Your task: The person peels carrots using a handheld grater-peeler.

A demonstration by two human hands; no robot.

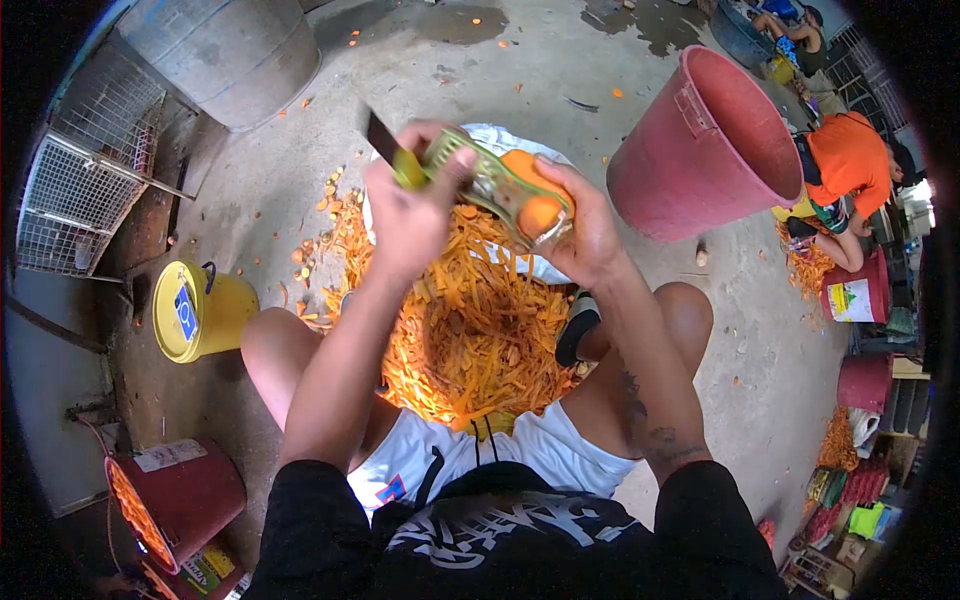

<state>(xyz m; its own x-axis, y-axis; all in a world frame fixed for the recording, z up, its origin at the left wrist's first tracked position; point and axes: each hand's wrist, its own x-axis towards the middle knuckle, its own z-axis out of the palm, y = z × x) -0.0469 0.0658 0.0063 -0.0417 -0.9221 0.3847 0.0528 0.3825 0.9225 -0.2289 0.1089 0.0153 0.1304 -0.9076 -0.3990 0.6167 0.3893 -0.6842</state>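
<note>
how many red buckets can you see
5: big bucket upper right, labelled bucket right, another below it, bucket lower left, another cut off beneath. Some may be hidden.

1. We stood over a grey concrete floor [750, 330], with a dark wet patch [645, 32] toward the top.
2. On our left we had a wire-mesh cage [85, 190] and a large metal drum [225, 50].
3. Along our right we saw dim, cluttered stacks [870, 485].
4. Bright light [920, 203] showed at that edge.

One head-worn camera looks down over the lap
</note>
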